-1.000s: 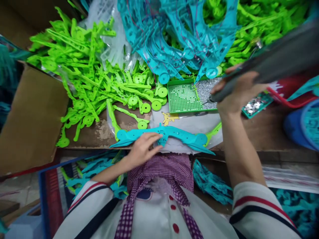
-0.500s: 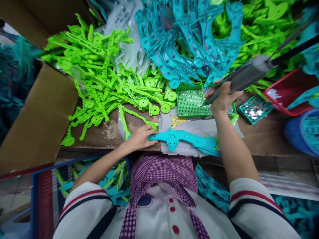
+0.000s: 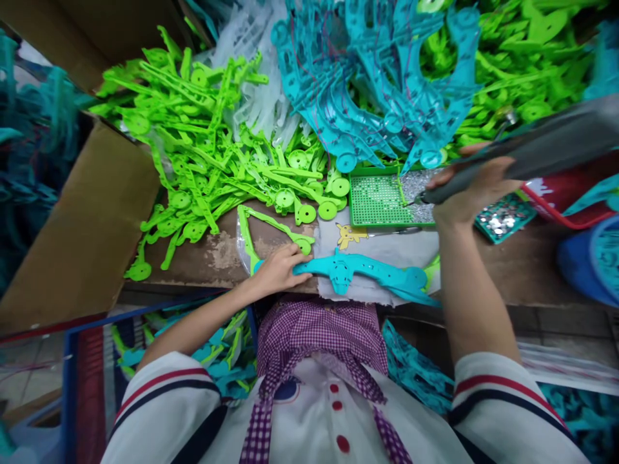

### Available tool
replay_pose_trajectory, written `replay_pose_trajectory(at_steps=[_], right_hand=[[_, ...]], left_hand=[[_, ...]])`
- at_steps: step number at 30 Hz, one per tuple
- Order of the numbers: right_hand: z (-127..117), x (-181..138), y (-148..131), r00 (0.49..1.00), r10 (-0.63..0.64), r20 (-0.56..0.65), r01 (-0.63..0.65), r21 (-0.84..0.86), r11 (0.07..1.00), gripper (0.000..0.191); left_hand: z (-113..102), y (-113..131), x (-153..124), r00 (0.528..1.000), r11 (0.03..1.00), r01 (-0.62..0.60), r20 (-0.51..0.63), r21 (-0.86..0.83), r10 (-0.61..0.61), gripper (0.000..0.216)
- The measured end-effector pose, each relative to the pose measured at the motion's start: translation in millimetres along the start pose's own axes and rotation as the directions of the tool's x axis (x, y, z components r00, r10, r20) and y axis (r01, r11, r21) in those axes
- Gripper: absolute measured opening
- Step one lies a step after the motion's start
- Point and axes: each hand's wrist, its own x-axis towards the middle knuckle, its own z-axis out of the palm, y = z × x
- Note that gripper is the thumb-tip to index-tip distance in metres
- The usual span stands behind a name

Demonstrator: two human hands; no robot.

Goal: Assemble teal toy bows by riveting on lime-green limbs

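Note:
My left hand [image 3: 279, 269] is closed on the left end of a blue plastic bow-shaped part [image 3: 370, 265], which lies across a grey cloth [image 3: 333, 232] at the table's front edge. Green limbs stick out at both ends of the part. In my right hand [image 3: 471, 193] is a grey electric screwdriver [image 3: 527, 145], held slanting with its tip low to the left. The tip is over a green tray [image 3: 377, 200], whose right side holds many small screws [image 3: 420, 187]. A thin metal tool [image 3: 399, 232] lies on the cloth below the tray.
Lime-green plastic parts [image 3: 207, 148] are heaped at the left and back. Blue parts with thin wires [image 3: 377, 96] are piled behind the tray. A small box of shiny discs [image 3: 505, 216], a red bin [image 3: 556, 206] and a blue tub [image 3: 575, 258] stand at right. Cardboard [image 3: 82, 219] is at left.
My right hand and the screwdriver have shifted right, and the tip now sits by the screws on the tray's right side. My left hand keeps its hold on the blue part.

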Motion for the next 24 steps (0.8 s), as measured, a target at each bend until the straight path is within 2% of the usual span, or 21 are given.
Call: replay_pose_trajectory(at_steps=[2,5,8,15,24], right_hand=[[-8,-13,-29,0.998,0.032,0.045,-0.034,0.050,0.998,0.065],[-24,-48,-68,0.967,0.128,0.221,-0.138,0.026,0.990,0.067],[-37,-80,-86,0.935,0.215,0.283,-0.209,-0.050,0.977,0.065],[-49,-97,-73,0.910,0.231,0.344,-0.242,-0.010,0.970,0.063],[-50,-109,-62,0.910,0.305,0.283,-0.298,-0.066,0.952,0.058]], left_hand=[[0,-2,1,1.000,1.000,-0.010,0.005,-0.023,0.010,0.036],[2,-5,1,1.000,0.999,-0.025,-0.009,-0.035,0.024,0.034],[6,-8,2,0.998,0.998,-0.046,-0.041,-0.034,0.045,0.034],[13,-15,3,0.992,0.994,-0.092,-0.092,-0.054,0.087,0.035],[10,-11,6,0.996,0.997,-0.062,-0.061,-0.055,0.059,0.035]])
